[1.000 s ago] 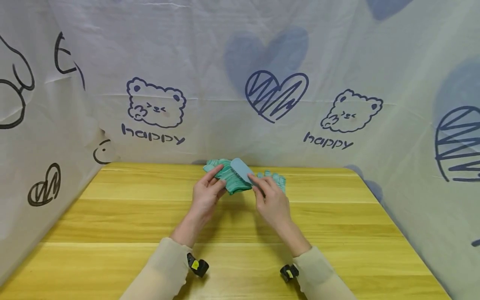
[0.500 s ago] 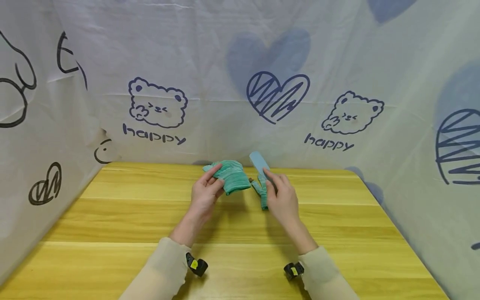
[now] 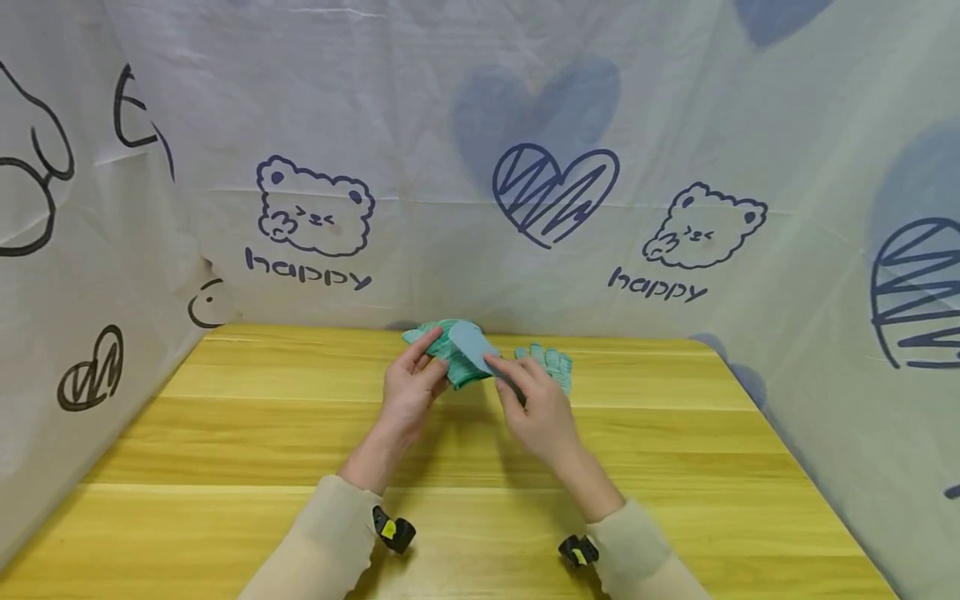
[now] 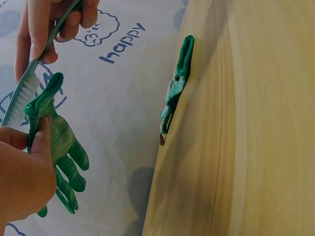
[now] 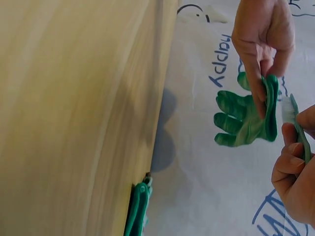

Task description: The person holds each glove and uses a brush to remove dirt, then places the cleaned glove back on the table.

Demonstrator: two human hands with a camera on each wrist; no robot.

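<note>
My left hand (image 3: 408,396) pinches a green knitted work glove (image 3: 459,377) at its cuff, holding it up off the table. The left wrist view shows the glove's dark green coated fingers (image 4: 74,172) hanging below the thumb. In my right hand (image 3: 542,412) is a light blue brush (image 3: 471,346), gripped by its handle with the index finger laid along the back. Its head overlaps the glove in the head view, and its pale bristles (image 5: 288,109) face the glove's cuff side in the right wrist view.
A second green glove (image 3: 557,365) lies on the wooden table (image 3: 480,517) near the back edge, partly hidden behind my right hand. Behind the table hangs a white cloth (image 3: 420,250) printed with hearts and bears.
The brush was over the glove, swung away up and to the right half a second ago, and is now back over it. The left hand and its glove have barely moved.
</note>
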